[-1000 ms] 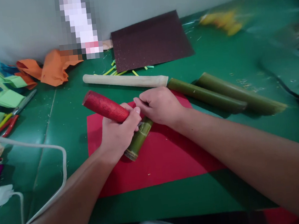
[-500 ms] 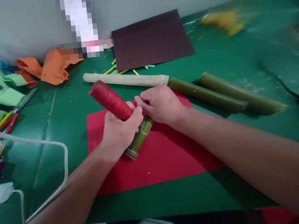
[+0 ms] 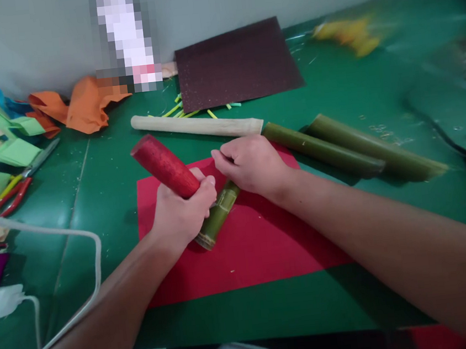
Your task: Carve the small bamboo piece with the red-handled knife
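Note:
My left hand (image 3: 184, 204) is closed around a red bamboo tube (image 3: 163, 162), whose round end tilts up and to the left. Below its fingers lies a short green bamboo piece (image 3: 216, 218), with a joint ring near its lower end. My right hand (image 3: 252, 164) is closed over the upper end of that green piece, hiding it; the thumb points left. A small gap separates the two hands. Under them a red sheet (image 3: 261, 249) covers part of the table.
A pale peeled bamboo stick (image 3: 194, 126) and two green bamboo pieces (image 3: 326, 148) lie beyond my hands. A dark brown sheet (image 3: 238, 65) rests behind. At left are scissors (image 3: 20, 186), orange paper (image 3: 86, 106), green paper (image 3: 16, 153) and a white cable (image 3: 96, 266).
My left hand has shifted slightly down and left with the red bamboo tube, widening the gap to my right hand. My right hand and the green bamboo piece have stayed nearly still.

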A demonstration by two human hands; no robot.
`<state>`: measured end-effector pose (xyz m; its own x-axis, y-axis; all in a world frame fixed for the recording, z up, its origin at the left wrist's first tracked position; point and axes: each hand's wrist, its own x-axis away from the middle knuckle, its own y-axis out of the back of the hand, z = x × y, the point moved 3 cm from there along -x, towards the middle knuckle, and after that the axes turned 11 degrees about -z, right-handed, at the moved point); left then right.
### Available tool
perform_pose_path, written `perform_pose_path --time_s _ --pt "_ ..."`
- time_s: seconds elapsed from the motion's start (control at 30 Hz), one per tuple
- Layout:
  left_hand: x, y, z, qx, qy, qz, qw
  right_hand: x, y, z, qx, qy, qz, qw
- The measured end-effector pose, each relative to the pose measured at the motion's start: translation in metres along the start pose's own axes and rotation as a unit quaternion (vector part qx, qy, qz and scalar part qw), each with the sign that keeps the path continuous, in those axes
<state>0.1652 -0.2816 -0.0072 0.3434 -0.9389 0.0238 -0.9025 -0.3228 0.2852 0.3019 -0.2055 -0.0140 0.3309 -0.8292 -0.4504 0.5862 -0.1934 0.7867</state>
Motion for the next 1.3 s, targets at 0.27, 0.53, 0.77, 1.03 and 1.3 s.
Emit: perform_pose_path --time_s 0.27,0.53,0.77,1.03,1.3 --pt "-0.001 0.003 0.000 0.016 -0.013 -0.030 0.999 0.000 0.000 0.002 -0.026 0.012 -0.010 1.000" --pt "-0.003 -0.003 -0.002 0.074 -0.014 -0.040 0.996 0.003 0.001 0.001 -0.054 0.034 -0.017 0.998" --pt "-0.004 -0.009 -0.001 0.033 -0.038 -0.019 0.999 0.003 0.000 0.000 -0.057 0.036 -0.022 0.997" --pt "-0.004 -0.009 -0.002 0.017 -0.039 -0.021 0.999 0.001 0.000 0.000 -0.056 0.030 -0.015 0.998" --pt "0.000 -0.010 -0.003 0.003 -0.026 -0.034 0.999 0.001 0.002 0.001 -0.050 0.013 -0.008 0.999"
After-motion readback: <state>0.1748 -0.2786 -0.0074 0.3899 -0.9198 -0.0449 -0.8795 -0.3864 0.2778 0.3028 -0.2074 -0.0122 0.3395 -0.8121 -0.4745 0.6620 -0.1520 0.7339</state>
